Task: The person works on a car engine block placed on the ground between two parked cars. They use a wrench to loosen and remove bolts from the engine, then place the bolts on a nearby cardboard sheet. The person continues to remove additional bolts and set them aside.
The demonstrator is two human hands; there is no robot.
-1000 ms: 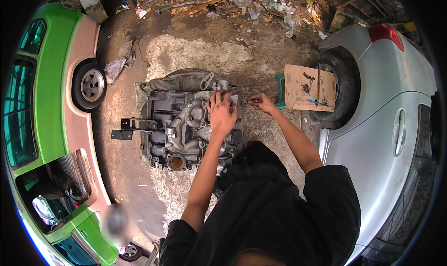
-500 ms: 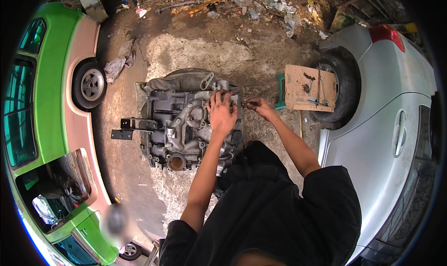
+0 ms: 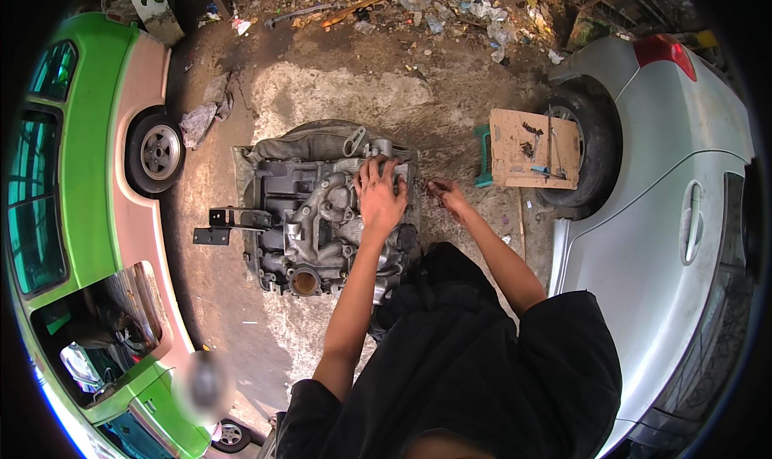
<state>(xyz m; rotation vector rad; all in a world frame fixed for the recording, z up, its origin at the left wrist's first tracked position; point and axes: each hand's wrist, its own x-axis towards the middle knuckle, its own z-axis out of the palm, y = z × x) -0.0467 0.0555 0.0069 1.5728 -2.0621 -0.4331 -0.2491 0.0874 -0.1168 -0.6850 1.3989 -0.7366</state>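
Observation:
A grey metal engine assembly (image 3: 310,218) with cast pipes and a round port lies on a grey padded cloth (image 3: 301,144), a black bracket (image 3: 229,226) jutting from its left side. My left hand (image 3: 379,192) rests on the upper right part of the engine, fingers spread and bent, beside a metal cylindrical housing. Just off the engine's right edge, my right hand (image 3: 446,196) has its fingertips pinched together at something small and dark that I cannot make out.
A cardboard sheet (image 3: 511,161) with small dark parts and tools lies on a green stool (image 3: 482,157) beside the silver car (image 3: 659,242). A green-and-pink van (image 3: 96,170) stands at the left, with crumpled cloth (image 3: 203,121) near its wheel. Litter (image 3: 438,17) lines the far edge.
My right hand has turned a little, its wrist slightly lower and further left, with the forearm shifting along. My left hand stays on the engine.

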